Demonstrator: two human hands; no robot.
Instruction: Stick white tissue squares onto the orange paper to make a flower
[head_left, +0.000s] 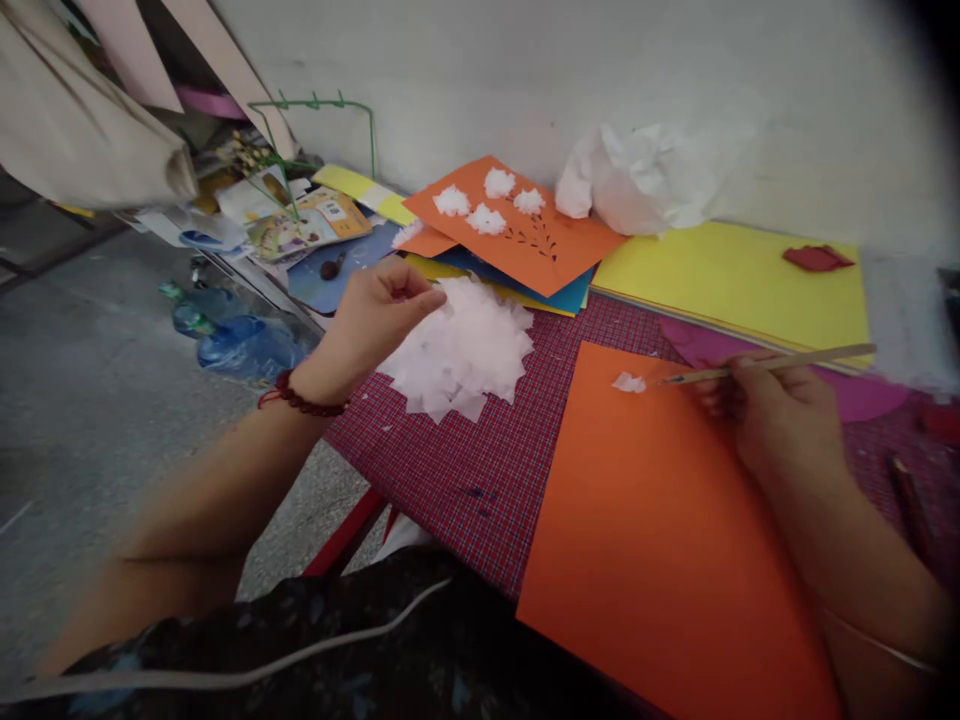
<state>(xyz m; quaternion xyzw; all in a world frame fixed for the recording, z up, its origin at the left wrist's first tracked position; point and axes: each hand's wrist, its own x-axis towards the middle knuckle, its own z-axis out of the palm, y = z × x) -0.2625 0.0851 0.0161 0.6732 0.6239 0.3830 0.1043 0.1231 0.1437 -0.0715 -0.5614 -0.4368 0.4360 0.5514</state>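
Observation:
My left hand hovers over the left edge of a heap of white tissue pieces, its fingers pinched together; what they pinch is too small to make out. My right hand grips a thin wooden stick like a pen. The stick's tip rests next to a small white tissue scrap on a blank orange paper sheet lying in front of me.
A red checked cloth covers the table. Behind lie an orange sheet with white tufts, a yellow sheet, crumpled white paper, a pink sheet. Water bottles lie on the floor at left.

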